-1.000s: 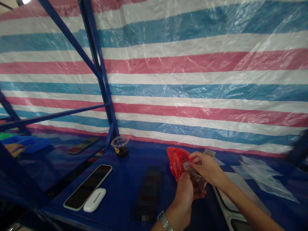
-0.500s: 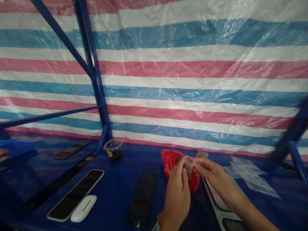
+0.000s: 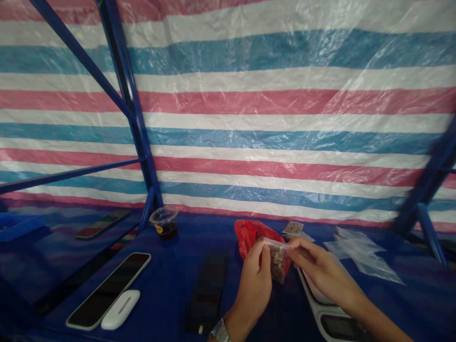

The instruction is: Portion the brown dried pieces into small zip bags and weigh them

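Note:
Between my two hands hangs a small clear zip bag [image 3: 278,263] with brown dried bits inside. My left hand [image 3: 253,278] pinches its top left corner, thumb against fingers. At the top right corner, the fingertips of my right hand [image 3: 313,261] grip the same edge. Behind the bag lies a crumpled red plastic bag [image 3: 247,236], with some brown pieces showing in its opening. Under my right forearm sits a digital kitchen scale [image 3: 317,304], partly covered by the arm. Another filled zip bag [image 3: 293,228] rests beyond the scale.
Several flat clear bags [image 3: 370,259] lie to the right. On the left are a phone [image 3: 110,289], a white case [image 3: 121,309] and a lidded cup of dark liquid [image 3: 166,228]. Blue posts [image 3: 137,114] and a striped sheet [image 3: 285,142] stand behind.
My hands have drawn apart, so the zip bag's top edge is now stretched straight between them. More of its brown contents shows. The view has shifted slightly.

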A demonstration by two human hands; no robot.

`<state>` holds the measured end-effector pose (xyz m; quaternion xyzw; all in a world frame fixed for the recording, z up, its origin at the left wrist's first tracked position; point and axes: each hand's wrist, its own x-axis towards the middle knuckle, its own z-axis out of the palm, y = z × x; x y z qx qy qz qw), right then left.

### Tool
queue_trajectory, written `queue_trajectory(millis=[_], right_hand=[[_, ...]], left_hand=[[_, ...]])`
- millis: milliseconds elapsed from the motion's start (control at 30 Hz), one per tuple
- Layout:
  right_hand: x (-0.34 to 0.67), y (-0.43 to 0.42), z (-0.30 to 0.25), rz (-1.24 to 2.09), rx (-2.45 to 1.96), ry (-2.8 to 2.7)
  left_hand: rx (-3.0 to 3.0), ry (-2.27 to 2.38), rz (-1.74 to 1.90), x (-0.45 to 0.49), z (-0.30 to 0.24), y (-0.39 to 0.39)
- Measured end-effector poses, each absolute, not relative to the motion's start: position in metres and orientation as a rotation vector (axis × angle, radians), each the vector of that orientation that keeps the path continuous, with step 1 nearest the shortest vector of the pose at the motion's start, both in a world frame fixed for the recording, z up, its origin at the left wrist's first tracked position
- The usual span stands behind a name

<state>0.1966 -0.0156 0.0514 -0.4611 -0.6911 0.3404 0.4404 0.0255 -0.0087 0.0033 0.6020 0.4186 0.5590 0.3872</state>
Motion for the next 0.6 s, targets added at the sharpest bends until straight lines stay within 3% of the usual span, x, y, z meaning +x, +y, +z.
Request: queue_trajectory(millis=[233, 600], right_hand=[[0.208, -0.013, 0.049, 0.720, -1.181, -1.545], [0.306, -0.010, 0.020, 0.232, -1.877, -1.699]], left_hand=[[1.466, 0.998, 1.407, 0.032, 0.010, -0.017], [1.534, 1.058, 1.392, 0.029, 0.014, -0.025]])
